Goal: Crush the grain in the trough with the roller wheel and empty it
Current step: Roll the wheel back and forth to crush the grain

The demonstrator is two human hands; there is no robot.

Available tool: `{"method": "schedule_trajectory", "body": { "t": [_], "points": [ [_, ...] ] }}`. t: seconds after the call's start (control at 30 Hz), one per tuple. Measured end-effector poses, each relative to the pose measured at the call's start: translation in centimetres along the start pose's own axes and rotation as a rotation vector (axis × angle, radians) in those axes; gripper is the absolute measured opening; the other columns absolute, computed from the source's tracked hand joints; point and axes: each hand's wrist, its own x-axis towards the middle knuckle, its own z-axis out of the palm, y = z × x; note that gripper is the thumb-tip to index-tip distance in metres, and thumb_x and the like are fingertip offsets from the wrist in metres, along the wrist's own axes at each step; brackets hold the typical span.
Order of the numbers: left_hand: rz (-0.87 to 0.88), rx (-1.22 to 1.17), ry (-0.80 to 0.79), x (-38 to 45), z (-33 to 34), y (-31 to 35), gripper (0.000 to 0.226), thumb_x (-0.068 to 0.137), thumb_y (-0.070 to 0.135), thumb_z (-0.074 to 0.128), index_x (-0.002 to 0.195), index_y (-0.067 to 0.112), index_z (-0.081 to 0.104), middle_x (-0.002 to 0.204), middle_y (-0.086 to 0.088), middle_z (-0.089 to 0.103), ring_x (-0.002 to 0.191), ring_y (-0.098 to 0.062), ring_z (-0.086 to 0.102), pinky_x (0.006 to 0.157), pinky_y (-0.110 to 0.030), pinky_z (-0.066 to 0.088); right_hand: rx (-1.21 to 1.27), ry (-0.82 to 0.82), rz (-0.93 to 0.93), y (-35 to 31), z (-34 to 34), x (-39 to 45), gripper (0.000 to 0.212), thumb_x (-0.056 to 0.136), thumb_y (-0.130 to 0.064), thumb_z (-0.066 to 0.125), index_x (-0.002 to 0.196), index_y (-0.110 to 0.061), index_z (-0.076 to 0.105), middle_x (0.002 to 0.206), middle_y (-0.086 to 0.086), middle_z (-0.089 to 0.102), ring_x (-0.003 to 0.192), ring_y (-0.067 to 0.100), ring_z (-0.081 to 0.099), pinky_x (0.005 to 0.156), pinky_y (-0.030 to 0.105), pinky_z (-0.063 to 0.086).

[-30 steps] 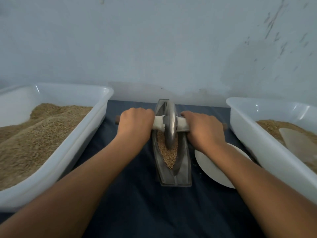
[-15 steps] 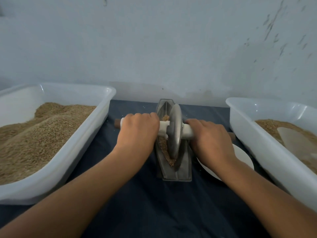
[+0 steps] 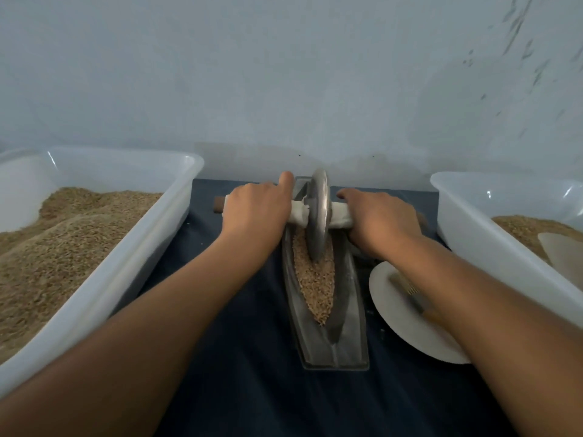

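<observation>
A narrow boat-shaped metal trough (image 3: 350, 335) lies lengthwise on the dark blue cloth, with tan grain (image 3: 315, 282) along its groove. A steel roller wheel (image 3: 318, 212) stands upright in the far half of the trough, its rim sunk in the grain. Its white-wrapped axle handle (image 3: 339, 216) sticks out on both sides. My left hand (image 3: 255, 209) grips the left end of the handle, and my right hand (image 3: 377, 222) grips the right end. The far end of the trough is hidden behind the wheel.
A large white tub (image 3: 151, 247) heaped with grain stands at the left. A second white tub (image 3: 492, 247) at the right holds grain and a pale scoop (image 3: 564, 253). A white plate (image 3: 397, 310) with a small brush lies under my right forearm. A wall rises close behind.
Both hands have pushed the wheel away from me, from the middle of the trough to its far half. More grain now shows in the near part of the groove.
</observation>
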Motion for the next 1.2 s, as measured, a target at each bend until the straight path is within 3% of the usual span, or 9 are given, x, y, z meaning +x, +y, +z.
{"method": "schedule_trajectory", "body": {
  "t": [0.17,0.3,0.47,0.67,0.8,0.97,1.2],
  "points": [
    [-0.008,-0.033,-0.02,1.4,0.8,-0.1,0.031,0.086,0.005,0.058,0.111,0.016,0.042,0.081,-0.001,0.049,0.061,-0.024,0.041,0.047,-0.033,0.024,0.01,0.018,-0.009,-0.1,0.4,2.0,0.052,0.087,-0.031,0.067,0.135,-0.035,0.048,0.113,0.001,0.068,0.101,0.028,0.064,0.063,0.033,0.036],
    [-0.011,-0.033,-0.037,1.6,0.6,0.0,0.024,0.088,0.006,0.059,0.105,0.015,0.044,0.075,0.0,0.043,0.059,-0.021,0.039,0.044,-0.031,0.018,0.018,0.053,0.0,-0.2,0.2,1.7,0.056,0.085,-0.028,0.068,0.136,-0.032,0.046,0.107,0.002,0.068,0.096,0.028,0.065,0.062,0.033,0.036],
    [-0.013,0.012,-0.026,-0.3,-0.1,0.1,0.027,0.086,0.006,0.06,0.094,0.017,0.037,0.061,0.002,0.031,0.049,-0.017,0.026,0.043,-0.029,0.015,0.03,0.079,-0.013,-0.4,-0.1,-0.6,0.032,0.086,-0.021,0.062,0.117,-0.026,0.054,0.096,0.0,0.067,0.084,0.028,0.062,0.061,0.034,0.031],
    [0.007,0.089,-0.055,-3.8,-2.1,0.3,0.039,0.077,0.01,0.068,0.087,0.017,0.031,0.057,0.004,0.03,0.043,-0.015,0.023,0.041,-0.026,0.014,0.019,0.166,-0.073,-0.7,-0.8,-4.1,0.023,0.085,-0.025,0.061,0.108,-0.029,0.057,0.092,-0.006,0.066,0.083,0.024,0.063,0.062,0.035,0.033],
    [0.02,0.092,-0.062,-5.9,-3.2,0.1,0.039,0.078,0.012,0.068,0.088,0.019,0.031,0.059,0.006,0.028,0.044,-0.013,0.024,0.042,-0.027,0.012,-0.023,0.216,-0.098,-1.4,-1.7,-6.2,0.021,0.087,-0.024,0.061,0.107,-0.029,0.058,0.091,-0.007,0.064,0.082,0.021,0.06,0.065,0.034,0.029],
    [0.066,0.094,-0.067,-7.3,-4.8,-0.1,0.037,0.079,0.014,0.066,0.09,0.018,0.031,0.063,0.005,0.029,0.053,-0.017,0.032,0.043,-0.029,0.014,-0.005,0.225,-0.105,-1.8,-2.9,-8.7,0.029,0.089,-0.02,0.061,0.118,-0.026,0.06,0.103,-0.005,0.066,0.093,0.022,0.06,0.078,0.038,0.038],
    [0.087,0.125,-0.041,-7.1,-5.1,0.4,0.037,0.077,0.008,0.065,0.09,0.017,0.031,0.07,0.004,0.038,0.057,-0.016,0.035,0.046,-0.029,0.014,0.026,0.22,-0.095,-1.2,-2.1,-9.0,0.027,0.086,-0.015,0.062,0.113,-0.02,0.062,0.097,0.0,0.066,0.086,0.026,0.059,0.07,0.034,0.029]
  ]
}}
